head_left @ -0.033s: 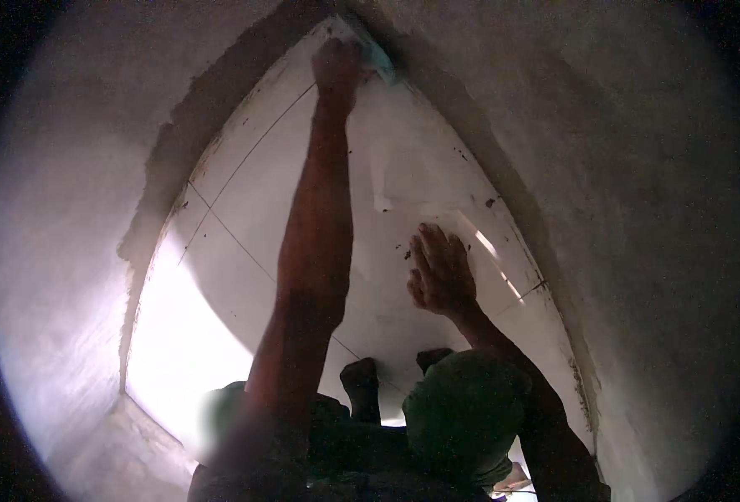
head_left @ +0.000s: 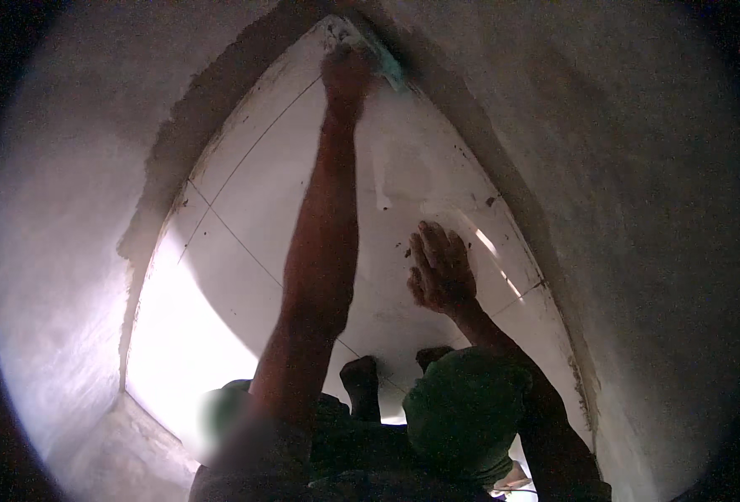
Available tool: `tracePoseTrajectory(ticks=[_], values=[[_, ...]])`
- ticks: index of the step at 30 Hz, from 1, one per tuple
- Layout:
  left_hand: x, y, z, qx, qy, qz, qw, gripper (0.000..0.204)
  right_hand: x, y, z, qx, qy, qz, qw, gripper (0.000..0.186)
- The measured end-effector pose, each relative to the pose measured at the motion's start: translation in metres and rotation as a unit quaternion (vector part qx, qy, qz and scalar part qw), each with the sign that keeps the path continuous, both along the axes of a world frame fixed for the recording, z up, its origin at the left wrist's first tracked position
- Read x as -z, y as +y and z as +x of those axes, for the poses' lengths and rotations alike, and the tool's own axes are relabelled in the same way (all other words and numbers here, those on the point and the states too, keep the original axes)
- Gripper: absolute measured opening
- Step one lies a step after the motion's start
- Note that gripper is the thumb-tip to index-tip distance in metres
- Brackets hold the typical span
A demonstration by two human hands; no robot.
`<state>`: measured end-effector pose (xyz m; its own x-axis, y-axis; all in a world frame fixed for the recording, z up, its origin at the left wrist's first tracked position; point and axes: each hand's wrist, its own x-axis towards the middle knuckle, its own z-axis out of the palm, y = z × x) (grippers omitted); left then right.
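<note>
The left hand (head_left: pixel 347 77) is stretched out at full arm's length to the far corner of the pale, glossy tiled floor (head_left: pixel 244 309), where the tiles narrow to a point between two rough grey plastered walls (head_left: pixel 637 209). Its grip is closed around a small pale blue-green cloth or sponge (head_left: pixel 384 57), pressed flat against the tile surface right at the seam with the plaster, which looks like the reason for the long reach: the corner is the farthest spot from the body. The right hand (head_left: pixel 441 269) holds nothing; its fingers are spread and the palm lies flat on the tiles nearer the body, seemingly as a prop that carries the weight while the other arm extends. Dark specks and smears lie on the tiles beside this hand and along the right-hand edge. Thin joint lines cross the floor diagonally. At the lower edge the person's bent knees in dark green cloth (head_left: pixel 462 410) and bare feet (head_left: pixel 362 376) show a crouched stance on the floor.
</note>
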<state>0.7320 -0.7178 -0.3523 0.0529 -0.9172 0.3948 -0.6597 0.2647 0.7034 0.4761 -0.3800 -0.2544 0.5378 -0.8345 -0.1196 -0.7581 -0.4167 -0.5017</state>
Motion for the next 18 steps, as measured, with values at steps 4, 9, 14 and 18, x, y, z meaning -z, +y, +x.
tracePoseTrajectory(ticks=[4,9,14,18], values=[[-0.016,0.087,-0.091,-0.064,-0.078,0.031,0.994,0.015,0.004,0.003,-0.003,-0.01,-0.003,-0.037,0.999,0.066],[-0.114,0.198,-0.195,-0.126,0.126,0.152,0.972,0.018,0.025,0.016,-0.002,0.034,0.028,0.025,0.999,0.065],[-0.144,0.261,-0.21,-0.115,0.212,0.264,0.934,0.024,0.033,0.026,0.004,0.237,-0.371,0.3,0.846,0.067],[-0.114,0.219,-0.15,-0.096,0.482,0.312,0.813,0.03,0.012,0.016,0.0,0.096,-0.139,0.065,0.984,0.069]])
